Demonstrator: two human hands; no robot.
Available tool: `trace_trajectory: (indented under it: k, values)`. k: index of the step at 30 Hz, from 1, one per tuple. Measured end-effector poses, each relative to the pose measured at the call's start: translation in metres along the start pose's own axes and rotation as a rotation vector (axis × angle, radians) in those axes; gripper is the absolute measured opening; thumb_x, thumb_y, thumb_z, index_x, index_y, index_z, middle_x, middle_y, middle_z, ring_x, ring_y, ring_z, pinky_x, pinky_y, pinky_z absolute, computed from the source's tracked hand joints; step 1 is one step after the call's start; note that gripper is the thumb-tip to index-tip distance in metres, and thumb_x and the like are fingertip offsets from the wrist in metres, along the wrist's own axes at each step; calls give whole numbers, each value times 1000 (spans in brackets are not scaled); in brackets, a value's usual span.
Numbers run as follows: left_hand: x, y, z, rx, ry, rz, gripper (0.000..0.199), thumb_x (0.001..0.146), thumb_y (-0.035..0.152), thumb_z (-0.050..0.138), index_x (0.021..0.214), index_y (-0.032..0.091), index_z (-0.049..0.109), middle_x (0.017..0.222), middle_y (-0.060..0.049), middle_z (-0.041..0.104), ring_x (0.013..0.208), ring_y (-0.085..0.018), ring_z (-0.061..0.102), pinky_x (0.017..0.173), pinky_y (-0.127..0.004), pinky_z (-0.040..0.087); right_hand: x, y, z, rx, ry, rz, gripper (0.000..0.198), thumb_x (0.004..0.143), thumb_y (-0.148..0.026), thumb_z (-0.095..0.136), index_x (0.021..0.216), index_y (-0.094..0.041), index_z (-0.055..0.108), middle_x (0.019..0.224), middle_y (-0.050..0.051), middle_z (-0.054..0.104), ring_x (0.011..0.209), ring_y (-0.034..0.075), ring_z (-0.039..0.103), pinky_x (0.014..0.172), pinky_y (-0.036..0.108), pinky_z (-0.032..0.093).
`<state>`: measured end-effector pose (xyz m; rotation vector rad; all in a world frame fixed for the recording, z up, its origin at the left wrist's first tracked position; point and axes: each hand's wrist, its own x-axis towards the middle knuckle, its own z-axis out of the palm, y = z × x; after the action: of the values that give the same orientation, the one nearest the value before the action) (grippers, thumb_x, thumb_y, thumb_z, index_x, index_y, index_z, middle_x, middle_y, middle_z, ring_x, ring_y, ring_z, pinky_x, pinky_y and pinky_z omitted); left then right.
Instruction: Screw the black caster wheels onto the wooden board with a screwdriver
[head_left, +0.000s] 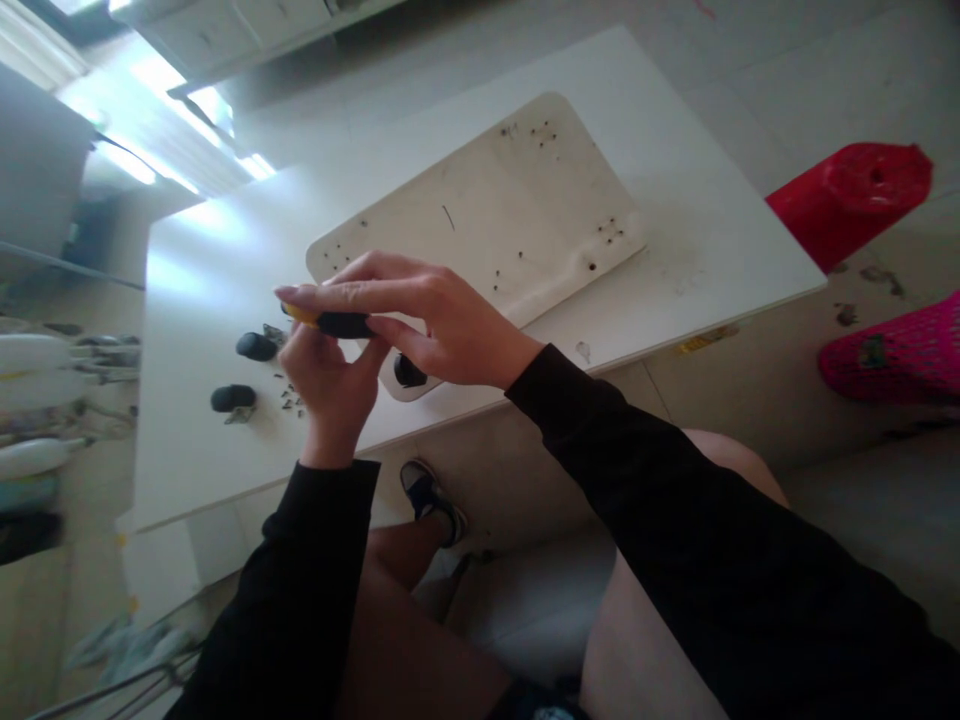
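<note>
Your left hand (326, 385) and right hand (442, 318) closed round the black-and-yellow handle (345, 325). Long axis ran crosswise, near the panel's (525, 200) left end.

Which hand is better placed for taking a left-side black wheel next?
Probably the left hand: it is nearer the black wheels, though it and the right hand hold the yellow-black tool.

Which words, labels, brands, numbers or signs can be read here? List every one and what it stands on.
No text can be read for certain.
Yellow strip by the table's near edge: possibly a label, too blurred.
Green patch on the pink bin: too blurred to tell if it is print.
White mark on the dark clothing at the bottom edge: unreadable.
Yellow-and-black tool: no lettering can be made out.
</note>
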<state>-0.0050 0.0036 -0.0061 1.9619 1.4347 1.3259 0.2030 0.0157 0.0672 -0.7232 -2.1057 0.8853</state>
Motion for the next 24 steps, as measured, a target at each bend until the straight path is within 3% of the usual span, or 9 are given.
trace_trajectory:
  k: [3,6,9,14,19,24]
  values:
    - [2,4,3,35,167,49,34,90,51,80,111,28,66,112,-2,77,112,-28,76,98,-52,64,-2,6,3,22,54,-40,63,96,-2,42,151,-31,58,149,-5,66,142,12,57,123,29,51]
    - [2,10,4,88,106,68,41,93,58,75,123,33,61,116,-1,76,122,-29,73,93,-51,66,-5,9,2,72,89,-100,63,94,1,41,153,-15,54,153,4,63,144,14,55,125,32,50]
    - [2,14,4,92,89,89,51,93,66,69,133,37,56,126,-2,73,132,-30,69,93,-52,66,-5,8,0,102,41,-92,58,96,-4,44,149,-23,59,154,-1,64,138,15,60,121,34,54]
    - [-1,11,3,108,106,83,57,91,67,70,134,33,53,133,-2,71,138,-29,64,97,-53,63,1,7,0,79,-5,-12,66,89,-8,55,144,-43,64,145,-15,70,133,13,65,113,21,56]
    - [2,11,1,27,112,94,36,96,53,69,119,28,56,114,0,73,134,-28,66,89,-49,63,-2,10,2,113,96,-14,63,89,-9,51,146,-34,64,140,-12,73,128,14,66,111,25,58]
    - [4,4,6,-170,209,138,47,80,48,89,108,30,57,102,1,72,104,-24,77,89,-45,67,-6,9,2,156,112,-68,67,90,0,34,152,-16,56,143,-2,68,125,14,63,107,28,56]
